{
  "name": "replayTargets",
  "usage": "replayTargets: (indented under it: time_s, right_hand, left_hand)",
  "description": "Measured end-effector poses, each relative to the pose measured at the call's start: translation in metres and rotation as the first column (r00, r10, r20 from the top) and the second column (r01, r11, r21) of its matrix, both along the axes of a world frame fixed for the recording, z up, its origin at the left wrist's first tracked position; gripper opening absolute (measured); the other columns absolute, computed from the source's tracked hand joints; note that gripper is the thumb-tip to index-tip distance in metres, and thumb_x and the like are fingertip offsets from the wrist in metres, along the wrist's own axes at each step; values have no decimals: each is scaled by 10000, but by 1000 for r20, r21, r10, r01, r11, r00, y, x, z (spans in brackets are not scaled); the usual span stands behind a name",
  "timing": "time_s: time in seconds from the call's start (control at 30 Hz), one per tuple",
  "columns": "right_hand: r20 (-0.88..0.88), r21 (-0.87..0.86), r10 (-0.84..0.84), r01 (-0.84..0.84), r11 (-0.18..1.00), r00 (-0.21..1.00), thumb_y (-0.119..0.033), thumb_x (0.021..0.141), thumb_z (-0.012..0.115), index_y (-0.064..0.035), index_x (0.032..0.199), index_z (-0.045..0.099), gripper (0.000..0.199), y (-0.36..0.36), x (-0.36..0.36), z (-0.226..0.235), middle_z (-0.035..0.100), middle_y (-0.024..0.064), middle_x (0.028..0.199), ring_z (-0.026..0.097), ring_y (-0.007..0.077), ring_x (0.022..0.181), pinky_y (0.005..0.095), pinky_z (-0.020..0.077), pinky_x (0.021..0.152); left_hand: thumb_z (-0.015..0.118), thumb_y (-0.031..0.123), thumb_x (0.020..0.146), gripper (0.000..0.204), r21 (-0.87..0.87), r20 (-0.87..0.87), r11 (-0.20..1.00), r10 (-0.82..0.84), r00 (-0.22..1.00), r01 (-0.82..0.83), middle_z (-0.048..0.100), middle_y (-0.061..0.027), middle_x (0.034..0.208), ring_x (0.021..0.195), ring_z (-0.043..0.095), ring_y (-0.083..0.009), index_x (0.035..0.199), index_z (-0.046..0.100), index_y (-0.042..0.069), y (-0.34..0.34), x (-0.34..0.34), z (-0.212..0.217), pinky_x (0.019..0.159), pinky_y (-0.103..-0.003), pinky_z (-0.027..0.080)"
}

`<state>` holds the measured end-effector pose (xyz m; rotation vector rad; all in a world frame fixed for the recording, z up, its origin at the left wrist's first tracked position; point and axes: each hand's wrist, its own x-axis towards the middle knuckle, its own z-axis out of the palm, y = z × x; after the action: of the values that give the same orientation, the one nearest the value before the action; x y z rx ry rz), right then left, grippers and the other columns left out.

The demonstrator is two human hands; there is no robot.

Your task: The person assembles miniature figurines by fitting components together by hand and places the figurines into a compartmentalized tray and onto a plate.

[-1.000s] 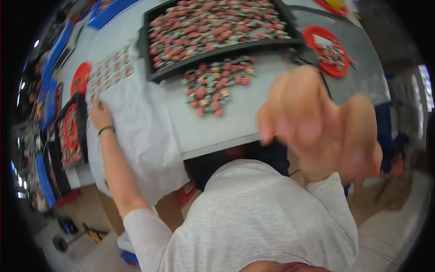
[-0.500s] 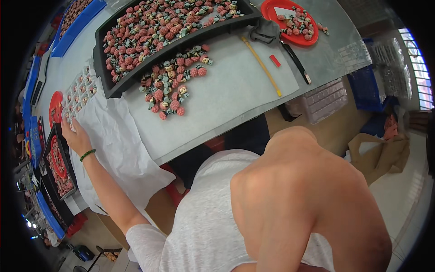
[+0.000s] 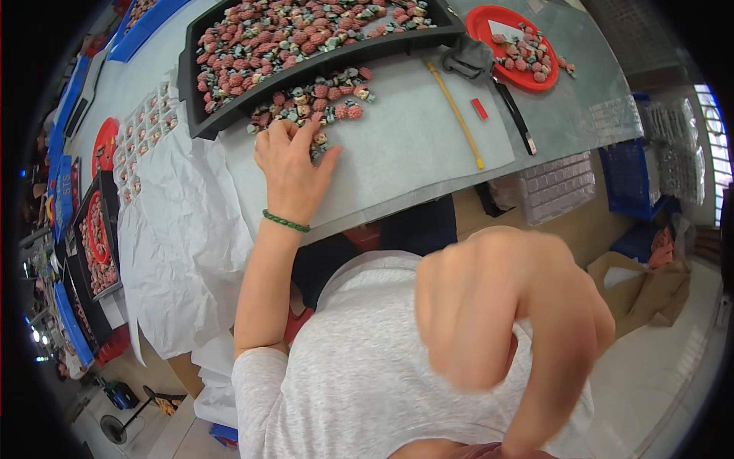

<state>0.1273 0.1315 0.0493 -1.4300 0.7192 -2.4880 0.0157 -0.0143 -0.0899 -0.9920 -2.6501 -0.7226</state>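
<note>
My left hand (image 3: 294, 164), a green beaded bracelet (image 3: 286, 221) on its wrist, reaches down onto a loose pile of small pink-and-grey figurines (image 3: 321, 96) on the table. Its fingers are bent but apart, with the thumb held away; nothing is visibly gripped, though the fingertips partly cover some pieces. Above the pile stands a black tray (image 3: 329, 65) heaped with more such figurines. Raised close to the camera, my right hand (image 3: 489, 306) is curled into a fist and slightly blurred. Its palm side is hidden, so whatever may be inside cannot be seen.
Left of the pile are a white compartment tray (image 3: 145, 130) with figurines and crumpled white paper (image 3: 183, 252). A yellow stick (image 3: 457, 115), a black pen-like tool (image 3: 514, 115), a small red piece (image 3: 479, 109), grey cloth (image 3: 468, 60) and a red plate (image 3: 527, 80) lie to the right.
My left hand has moved right, from the compartment tray to the loose figurine pile. The right hand stays raised near the camera and has shifted, its fist now showing more.
</note>
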Motion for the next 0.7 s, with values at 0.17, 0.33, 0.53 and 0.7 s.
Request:
replayTargets:
  time_s: [0.17,0.33,0.53,0.7]
  right_hand:
    - [270,83,-418,411,908,868,-253,756,559,-18,809,553,241,48,21,-54,429,22,547,302,103,388,259,214,371]
    - [419,262,-581,520,813,697,-245,761,523,-22,909,512,268,88,39,-105,362,-2,568,272,89,438,230,213,409]
    - [242,663,-943,670,333,229,-135,794,484,4,946,535,213,114,56,-132,369,-19,601,305,59,494,200,237,440]
    - [-559,720,-787,318,-617,-262,-2,753,619,-4,911,603,159,122,38,-129,503,-21,694,447,45,596,182,375,530]
  left_hand:
    - [736,154,599,416,35,3,999,-4,1000,4,425,-68,891,880,393,-259,992,615,90,13,2,0,797,-386,314]
    - [740,142,592,380,37,6,999,23,1000,-24,418,-70,889,884,387,-266,947,619,79,8,4,-3,829,-396,298]
    - [735,110,633,327,259,50,961,-114,992,98,502,-74,944,934,483,-268,925,600,49,17,14,22,810,-385,381]
    - [667,55,765,327,712,687,658,-580,437,-246,570,-72,973,837,611,-141,1043,516,-28,32,32,23,713,-264,520]
